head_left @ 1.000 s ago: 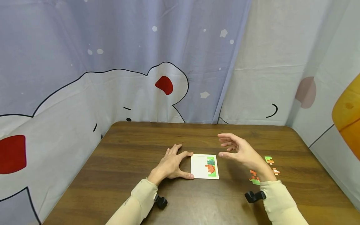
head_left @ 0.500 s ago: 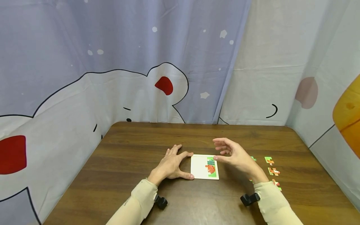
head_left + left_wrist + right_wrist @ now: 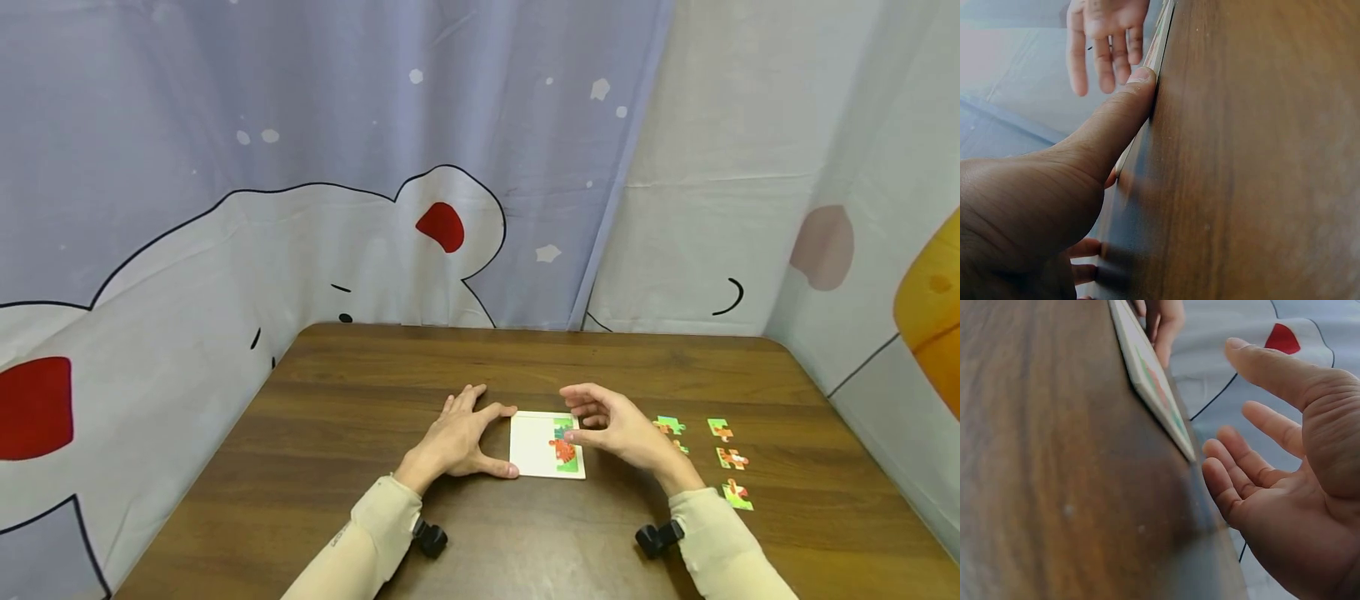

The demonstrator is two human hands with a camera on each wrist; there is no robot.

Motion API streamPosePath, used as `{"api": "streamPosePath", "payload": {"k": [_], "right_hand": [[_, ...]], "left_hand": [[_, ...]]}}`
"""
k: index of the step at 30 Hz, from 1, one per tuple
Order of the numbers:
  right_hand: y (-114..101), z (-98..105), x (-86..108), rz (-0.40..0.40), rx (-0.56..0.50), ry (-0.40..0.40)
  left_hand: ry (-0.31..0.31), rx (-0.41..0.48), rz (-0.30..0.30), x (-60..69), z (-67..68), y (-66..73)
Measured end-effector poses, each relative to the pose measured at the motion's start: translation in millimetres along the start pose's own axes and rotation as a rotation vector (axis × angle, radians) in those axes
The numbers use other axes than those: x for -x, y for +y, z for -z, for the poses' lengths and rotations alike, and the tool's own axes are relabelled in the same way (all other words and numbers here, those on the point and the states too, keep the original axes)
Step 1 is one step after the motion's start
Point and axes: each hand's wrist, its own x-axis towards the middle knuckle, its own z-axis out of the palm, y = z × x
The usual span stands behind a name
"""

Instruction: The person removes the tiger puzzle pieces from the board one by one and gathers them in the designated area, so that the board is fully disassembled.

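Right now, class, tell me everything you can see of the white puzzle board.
The white puzzle board is a thin, roughly square panel lying flat on the wooden table. Orange-and-green fitted pieces fill a strip along its right side; the rest shows plain white. The left hand's thumb and a finger touch its left corners. The right hand hovers at its right side.

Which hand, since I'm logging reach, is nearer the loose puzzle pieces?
Right. The right hand hovers by the puzzle board's right side, left of the loose puzzle pieces; the left hand is farther, at the board's left edge.
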Motion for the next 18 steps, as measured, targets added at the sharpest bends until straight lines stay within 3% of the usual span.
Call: {"api": "streamPosePath", "payload": {"k": [5,18], "right_hand": [[5,-2,1.5,-0.021,0.012,-0.032],[13,-11,3.2,-0.046,0.131,0.009]], "left_hand": [[-0.001,0.0,-0.002,0.3,0.9,0.9],[-0.003,-0.001,0.006,0.3,-0.1,0.3]]}}
